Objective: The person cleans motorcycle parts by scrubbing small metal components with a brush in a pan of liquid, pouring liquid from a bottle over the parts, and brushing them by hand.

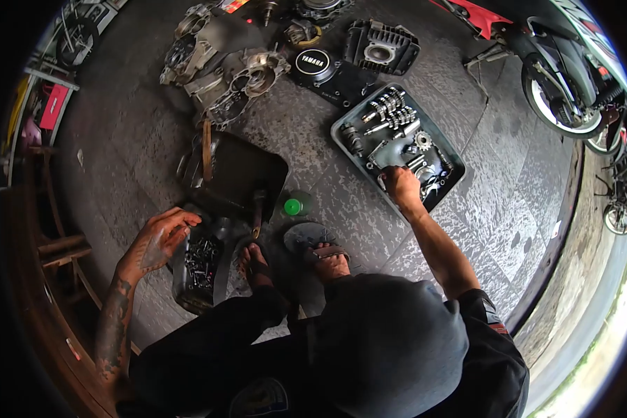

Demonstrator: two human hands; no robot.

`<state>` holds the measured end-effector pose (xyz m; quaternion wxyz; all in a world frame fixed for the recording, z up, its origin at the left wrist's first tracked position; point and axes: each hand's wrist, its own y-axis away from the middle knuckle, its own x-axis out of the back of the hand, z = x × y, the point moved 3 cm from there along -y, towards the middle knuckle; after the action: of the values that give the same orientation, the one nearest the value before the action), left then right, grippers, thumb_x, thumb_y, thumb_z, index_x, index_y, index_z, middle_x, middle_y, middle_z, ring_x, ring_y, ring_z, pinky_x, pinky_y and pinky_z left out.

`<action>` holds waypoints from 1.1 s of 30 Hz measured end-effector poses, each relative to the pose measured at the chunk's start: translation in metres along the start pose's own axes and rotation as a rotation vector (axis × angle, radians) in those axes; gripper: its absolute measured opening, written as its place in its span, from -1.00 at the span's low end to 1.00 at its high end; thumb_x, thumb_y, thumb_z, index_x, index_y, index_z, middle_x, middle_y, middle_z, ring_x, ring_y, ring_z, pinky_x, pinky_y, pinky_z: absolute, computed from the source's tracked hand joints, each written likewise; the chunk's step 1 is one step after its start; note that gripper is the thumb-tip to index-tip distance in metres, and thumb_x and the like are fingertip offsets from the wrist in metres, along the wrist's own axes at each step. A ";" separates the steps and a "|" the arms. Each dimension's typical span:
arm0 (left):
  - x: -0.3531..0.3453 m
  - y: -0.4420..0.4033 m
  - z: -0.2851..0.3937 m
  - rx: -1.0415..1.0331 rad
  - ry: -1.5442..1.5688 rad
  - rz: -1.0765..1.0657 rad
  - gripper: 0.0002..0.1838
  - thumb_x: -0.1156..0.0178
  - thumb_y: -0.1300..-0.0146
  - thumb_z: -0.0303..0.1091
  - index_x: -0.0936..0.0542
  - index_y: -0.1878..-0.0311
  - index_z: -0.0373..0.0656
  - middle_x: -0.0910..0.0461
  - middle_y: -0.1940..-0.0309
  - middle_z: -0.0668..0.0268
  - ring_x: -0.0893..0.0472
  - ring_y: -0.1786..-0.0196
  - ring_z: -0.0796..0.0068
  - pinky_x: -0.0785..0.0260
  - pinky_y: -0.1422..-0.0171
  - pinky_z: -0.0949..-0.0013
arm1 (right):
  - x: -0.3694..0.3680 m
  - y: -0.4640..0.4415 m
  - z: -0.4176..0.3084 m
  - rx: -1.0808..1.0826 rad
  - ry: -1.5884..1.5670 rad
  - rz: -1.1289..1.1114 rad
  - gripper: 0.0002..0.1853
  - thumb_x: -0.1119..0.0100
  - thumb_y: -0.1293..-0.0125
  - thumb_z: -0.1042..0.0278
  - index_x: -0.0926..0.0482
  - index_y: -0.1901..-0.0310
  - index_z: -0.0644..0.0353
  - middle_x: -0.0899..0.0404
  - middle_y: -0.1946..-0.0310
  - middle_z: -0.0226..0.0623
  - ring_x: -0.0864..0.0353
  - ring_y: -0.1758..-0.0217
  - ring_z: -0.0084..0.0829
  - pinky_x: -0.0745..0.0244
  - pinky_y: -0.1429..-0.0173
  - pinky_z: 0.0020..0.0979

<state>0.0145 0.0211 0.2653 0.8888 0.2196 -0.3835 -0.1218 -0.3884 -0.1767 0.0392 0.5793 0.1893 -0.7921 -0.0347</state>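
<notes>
My right hand [402, 187] reaches into the grey tray [447, 203] at its near left side. Its fingers are closed and point down among metal parts; what they hold is hidden. Gear shafts [390, 106] lie at the tray's far end, with a sprocket [423, 141] nearer the middle. On the left, my left hand [159, 240] hangs above the edge of a small dark bin [188, 301] full of bolts [202, 262]. Its fingers are loosely stretched, and nothing shows in them.
A dark, oily basin [275, 164] with a wooden-handled brush [207, 150] stands ahead. Beside it is a green-capped bottle [292, 207]. Engine casings [247, 83], a Yamaha cover [313, 63] and a finned cylinder head [380, 49] lie beyond. Motorcycles [561, 90] stand right.
</notes>
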 end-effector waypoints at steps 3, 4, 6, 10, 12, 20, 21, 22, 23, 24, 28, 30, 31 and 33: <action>-0.002 0.006 -0.012 -0.010 0.029 0.045 -0.77 -0.03 -0.30 -0.33 -0.51 0.07 -0.24 -0.48 0.25 0.26 -0.51 0.14 0.45 -0.38 0.06 0.40 | -0.012 -0.003 0.013 -0.064 0.003 0.026 -0.80 -0.07 -0.17 0.18 -0.66 0.27 -0.04 -0.61 0.34 -0.06 -0.62 0.25 -0.07 -0.51 0.17 -0.16; -0.003 0.008 -0.016 -0.009 0.020 0.063 -0.77 -0.03 -0.29 -0.33 -0.52 0.07 -0.25 -0.48 0.24 0.25 -0.51 0.13 0.45 -0.38 0.06 0.40 | -0.014 -0.003 0.014 -0.069 -0.026 0.036 -0.81 -0.08 -0.16 0.18 -0.65 0.27 -0.04 -0.61 0.34 -0.06 -0.61 0.25 -0.07 -0.51 0.16 -0.16; -0.006 0.012 -0.020 0.000 0.033 0.067 -0.77 -0.03 -0.29 -0.33 -0.52 0.08 -0.25 -0.48 0.24 0.24 -0.51 0.13 0.44 -0.38 0.06 0.39 | -0.008 0.002 0.010 -0.057 -0.077 0.071 -0.80 -0.12 -0.14 0.16 -0.62 0.23 -0.03 -0.61 0.34 -0.10 -0.61 0.23 -0.08 -0.51 0.16 -0.15; -0.010 0.017 -0.016 0.054 0.077 0.050 -0.79 -0.05 -0.26 -0.40 -0.52 0.11 -0.28 -0.49 0.21 0.25 -0.52 0.11 0.47 -0.39 0.00 0.39 | -0.011 0.005 0.006 -0.016 -0.058 0.108 -0.80 -0.10 -0.15 0.19 -0.59 0.22 -0.01 -0.62 0.36 -0.12 -0.61 0.24 -0.08 -0.50 0.18 -0.14; -0.011 0.017 -0.020 0.056 0.084 0.045 -0.79 -0.05 -0.26 -0.39 -0.52 0.11 -0.28 -0.49 0.21 0.26 -0.52 0.11 0.48 -0.39 0.00 0.39 | -0.024 0.003 0.007 0.029 0.011 0.144 -0.82 -0.09 -0.15 0.20 -0.57 0.25 0.01 -0.61 0.33 -0.14 -0.60 0.22 -0.09 -0.49 0.19 -0.14; -0.014 -0.010 0.004 0.030 0.166 0.064 -0.80 -0.02 -0.30 -0.37 -0.52 0.11 -0.27 -0.49 0.20 0.28 -0.53 0.13 0.52 -0.40 0.04 0.44 | -0.013 0.012 0.004 0.036 -0.113 0.093 -0.80 -0.03 -0.17 0.19 -0.56 0.23 0.03 -0.59 0.26 -0.17 -0.58 0.18 -0.10 -0.47 0.16 -0.16; -0.015 -0.019 0.011 0.006 0.147 0.047 -0.79 -0.01 -0.30 -0.38 -0.52 0.10 -0.27 -0.49 0.20 0.28 -0.53 0.13 0.52 -0.41 0.05 0.44 | -0.011 0.013 0.003 0.049 -0.090 0.075 -0.78 -0.06 -0.17 0.14 -0.55 0.22 0.01 -0.59 0.24 -0.17 -0.58 0.17 -0.10 -0.48 0.14 -0.16; -0.017 -0.027 0.015 -0.017 0.130 0.028 -0.79 -0.01 -0.31 -0.38 -0.51 0.09 -0.28 -0.50 0.19 0.28 -0.53 0.13 0.51 -0.42 0.06 0.43 | -0.019 0.009 0.009 0.016 -0.016 0.055 -0.78 -0.08 -0.17 0.13 -0.53 0.20 -0.01 -0.58 0.24 -0.19 -0.58 0.16 -0.12 -0.47 0.12 -0.17; -0.018 -0.035 0.017 -0.022 0.133 0.023 -0.79 -0.01 -0.31 -0.38 -0.51 0.09 -0.28 -0.50 0.19 0.28 -0.53 0.13 0.51 -0.42 0.06 0.43 | -0.023 0.007 0.010 0.045 -0.044 0.072 -0.79 -0.08 -0.17 0.15 -0.53 0.20 -0.01 -0.58 0.26 -0.19 -0.58 0.17 -0.12 -0.47 0.14 -0.17; -0.019 -0.043 0.020 -0.076 0.116 0.008 -0.79 -0.01 -0.31 -0.38 -0.51 0.10 -0.27 -0.50 0.19 0.27 -0.54 0.12 0.50 -0.43 0.07 0.43 | -0.022 0.006 0.006 0.076 -0.072 0.088 -0.80 -0.08 -0.16 0.18 -0.52 0.20 -0.01 -0.58 0.27 -0.19 -0.58 0.18 -0.13 -0.47 0.15 -0.16; -0.021 -0.070 0.034 -0.171 0.112 0.002 -0.79 0.00 -0.31 -0.38 -0.51 0.09 -0.27 -0.51 0.18 0.26 -0.54 0.13 0.47 -0.44 0.09 0.42 | -0.016 0.002 0.000 0.062 -0.063 0.072 -0.85 -0.09 -0.13 0.25 -0.52 0.27 0.02 -0.58 0.34 -0.20 -0.57 0.21 -0.12 -0.47 0.17 -0.16; -0.026 -0.087 0.031 -0.202 0.153 0.032 -0.79 -0.01 -0.31 -0.36 -0.51 0.09 -0.26 -0.51 0.19 0.27 -0.54 0.13 0.49 -0.43 0.10 0.43 | -0.017 0.002 0.003 0.087 -0.052 0.083 -0.86 -0.10 -0.13 0.25 -0.54 0.29 0.03 -0.58 0.34 -0.20 -0.57 0.23 -0.12 -0.47 0.19 -0.18; -0.029 -0.096 0.028 -0.238 0.192 0.066 -0.78 -0.01 -0.31 -0.34 -0.51 0.09 -0.26 -0.52 0.20 0.28 -0.54 0.14 0.51 -0.43 0.11 0.43 | -0.012 0.003 0.001 0.114 -0.072 0.084 -0.86 -0.11 -0.11 0.26 -0.55 0.29 0.03 -0.58 0.33 -0.19 -0.58 0.25 -0.11 -0.47 0.21 -0.19; -0.037 -0.112 0.027 -0.224 0.271 0.075 -0.76 -0.02 -0.32 -0.32 -0.51 0.08 -0.26 -0.52 0.21 0.29 -0.53 0.16 0.54 -0.42 0.12 0.46 | -0.006 0.006 0.002 0.158 -0.105 0.122 -0.84 -0.15 -0.11 0.25 -0.61 0.27 0.01 -0.61 0.35 -0.20 -0.61 0.33 -0.15 -0.48 0.28 -0.24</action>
<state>-0.0355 -0.0704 0.2047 0.9551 0.1194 -0.2520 -0.0999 -0.3907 -0.1690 0.0344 0.5214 0.1837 -0.8316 0.0533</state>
